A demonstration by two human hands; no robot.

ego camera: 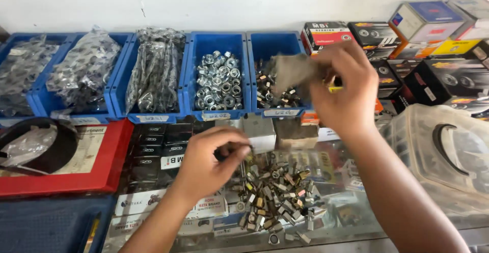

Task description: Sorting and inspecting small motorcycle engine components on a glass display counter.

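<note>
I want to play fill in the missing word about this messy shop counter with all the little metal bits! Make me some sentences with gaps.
1. The row of bins against the wall is coloured ____.
2. The right hand is lifted over the bin of small nuts, and the ____ hand is down at the pile of small metal fasteners.
3. The flat tray on the left side is coloured ____.

Missing words: blue; left; red

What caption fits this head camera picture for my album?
Left hand picks at a pile of small metal fittings while right hand lifts a blurred grey piece over blue bins.
</note>
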